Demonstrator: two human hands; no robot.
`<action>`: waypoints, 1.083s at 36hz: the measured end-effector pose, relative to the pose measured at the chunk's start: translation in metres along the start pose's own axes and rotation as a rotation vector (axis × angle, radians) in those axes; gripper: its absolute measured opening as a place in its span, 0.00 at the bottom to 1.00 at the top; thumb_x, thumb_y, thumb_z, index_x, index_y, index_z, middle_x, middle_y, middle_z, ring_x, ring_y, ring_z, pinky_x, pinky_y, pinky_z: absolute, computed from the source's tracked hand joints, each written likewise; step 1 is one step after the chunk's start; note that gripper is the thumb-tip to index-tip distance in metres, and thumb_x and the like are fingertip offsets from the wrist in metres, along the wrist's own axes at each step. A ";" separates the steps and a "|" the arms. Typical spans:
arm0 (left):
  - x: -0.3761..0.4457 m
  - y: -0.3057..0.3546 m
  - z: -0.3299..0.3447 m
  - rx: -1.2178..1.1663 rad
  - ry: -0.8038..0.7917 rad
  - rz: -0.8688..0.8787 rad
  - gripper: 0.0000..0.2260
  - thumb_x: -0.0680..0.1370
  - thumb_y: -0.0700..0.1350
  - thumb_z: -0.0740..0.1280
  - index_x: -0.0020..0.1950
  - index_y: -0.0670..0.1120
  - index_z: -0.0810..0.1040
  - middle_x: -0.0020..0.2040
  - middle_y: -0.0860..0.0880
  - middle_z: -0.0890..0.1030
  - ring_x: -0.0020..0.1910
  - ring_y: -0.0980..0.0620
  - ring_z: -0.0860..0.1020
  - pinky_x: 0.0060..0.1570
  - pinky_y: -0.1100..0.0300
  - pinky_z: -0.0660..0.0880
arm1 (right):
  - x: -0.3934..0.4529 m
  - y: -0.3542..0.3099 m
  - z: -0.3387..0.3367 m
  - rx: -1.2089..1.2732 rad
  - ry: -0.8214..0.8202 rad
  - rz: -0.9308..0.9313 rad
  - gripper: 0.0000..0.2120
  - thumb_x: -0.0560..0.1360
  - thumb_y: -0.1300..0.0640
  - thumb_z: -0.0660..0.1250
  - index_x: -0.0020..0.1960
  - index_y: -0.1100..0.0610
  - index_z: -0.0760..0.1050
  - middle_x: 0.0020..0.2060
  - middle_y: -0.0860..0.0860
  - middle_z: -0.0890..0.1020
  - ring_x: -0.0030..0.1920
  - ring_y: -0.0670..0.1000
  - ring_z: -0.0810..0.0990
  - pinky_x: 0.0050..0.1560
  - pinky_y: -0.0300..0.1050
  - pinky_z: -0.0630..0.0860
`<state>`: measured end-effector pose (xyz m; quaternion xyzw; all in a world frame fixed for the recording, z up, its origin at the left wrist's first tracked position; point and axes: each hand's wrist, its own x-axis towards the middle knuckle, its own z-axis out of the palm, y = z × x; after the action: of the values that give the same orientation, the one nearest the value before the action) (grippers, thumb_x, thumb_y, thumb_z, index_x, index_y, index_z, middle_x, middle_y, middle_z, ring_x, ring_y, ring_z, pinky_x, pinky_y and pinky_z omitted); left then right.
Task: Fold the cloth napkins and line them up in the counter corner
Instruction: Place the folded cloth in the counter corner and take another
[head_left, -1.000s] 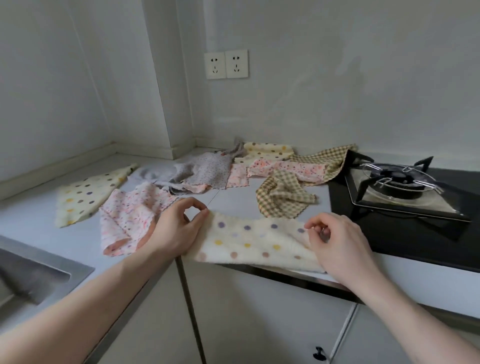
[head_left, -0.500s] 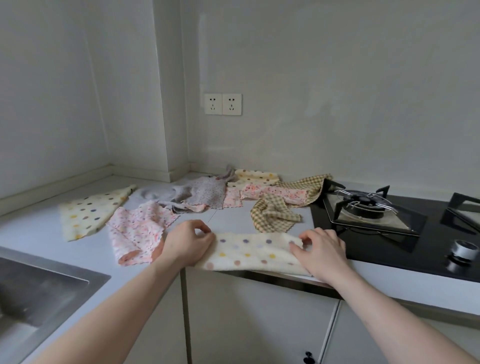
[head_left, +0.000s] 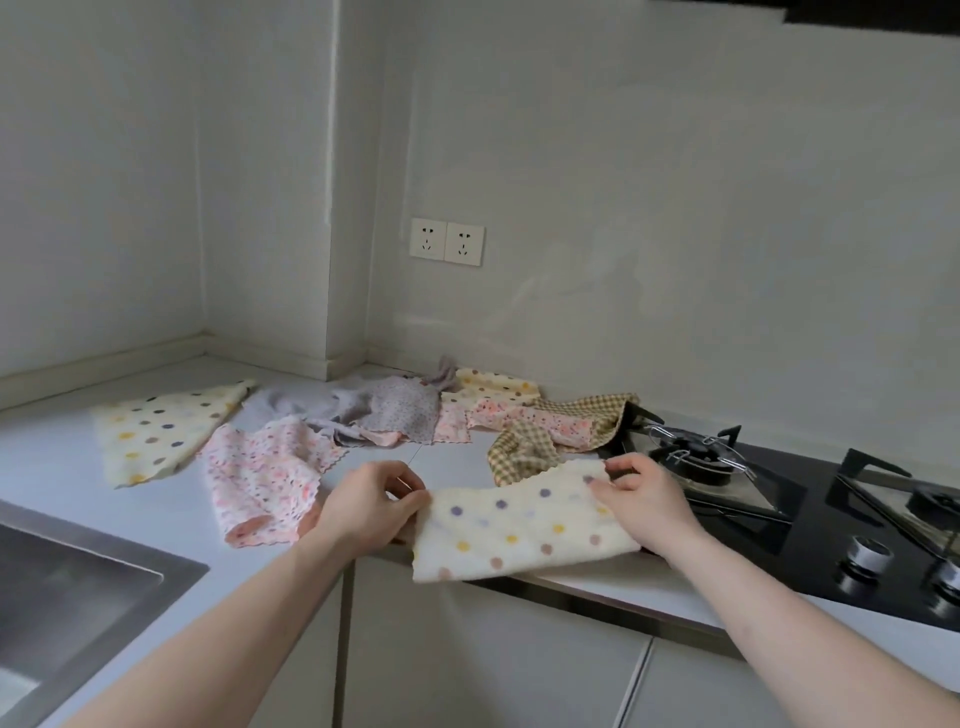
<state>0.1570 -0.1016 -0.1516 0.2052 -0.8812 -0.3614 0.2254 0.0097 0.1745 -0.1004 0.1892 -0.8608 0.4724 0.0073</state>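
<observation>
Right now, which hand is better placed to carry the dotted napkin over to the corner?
Left, probably. The left hand pinches the napkin at its end toward the corner; the right hand holds the end by the stove.

Home kitchen: gas hob (head_left: 696, 460), sink (head_left: 78, 597), counter (head_left: 52, 457).

A double wall socket (head_left: 447, 242) is set in the pale wall above the back of the tabletop (head_left: 47, 462), to the right of a boxed pillar (head_left: 348, 208) that juts out of the corner. At the left edge a steel sink (head_left: 78, 587) is sunk into the tabletop, and on the right lies a black glass hob (head_left: 810, 525) with two burners under black pan supports (head_left: 696, 457) and round metal knobs (head_left: 865, 555) along its front. Pale cabinet doors (head_left: 493, 670) close the space below.
</observation>
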 end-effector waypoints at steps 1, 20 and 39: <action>0.000 0.000 -0.001 -0.004 -0.001 -0.002 0.04 0.76 0.53 0.71 0.42 0.55 0.82 0.37 0.66 0.83 0.32 0.63 0.82 0.29 0.72 0.69 | 0.002 -0.005 -0.001 -0.010 -0.009 0.014 0.11 0.75 0.52 0.75 0.53 0.52 0.77 0.41 0.49 0.84 0.42 0.49 0.82 0.38 0.42 0.73; 0.002 -0.002 -0.001 -0.043 -0.002 -0.029 0.03 0.76 0.50 0.70 0.42 0.54 0.81 0.39 0.60 0.85 0.30 0.58 0.83 0.30 0.67 0.77 | -0.009 -0.082 0.090 0.141 -0.226 0.121 0.13 0.70 0.64 0.72 0.52 0.54 0.79 0.46 0.57 0.84 0.36 0.53 0.86 0.39 0.51 0.85; 0.008 -0.004 -0.001 -0.100 -0.009 -0.081 0.22 0.69 0.75 0.65 0.52 0.60 0.78 0.42 0.60 0.85 0.41 0.61 0.83 0.46 0.58 0.80 | -0.013 -0.049 0.094 0.098 -0.150 -0.073 0.10 0.76 0.62 0.69 0.55 0.51 0.79 0.48 0.48 0.84 0.41 0.46 0.83 0.39 0.40 0.80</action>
<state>0.1515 -0.1086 -0.1518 0.2276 -0.8541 -0.4145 0.2168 0.0534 0.0778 -0.1151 0.2553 -0.8273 0.4981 -0.0491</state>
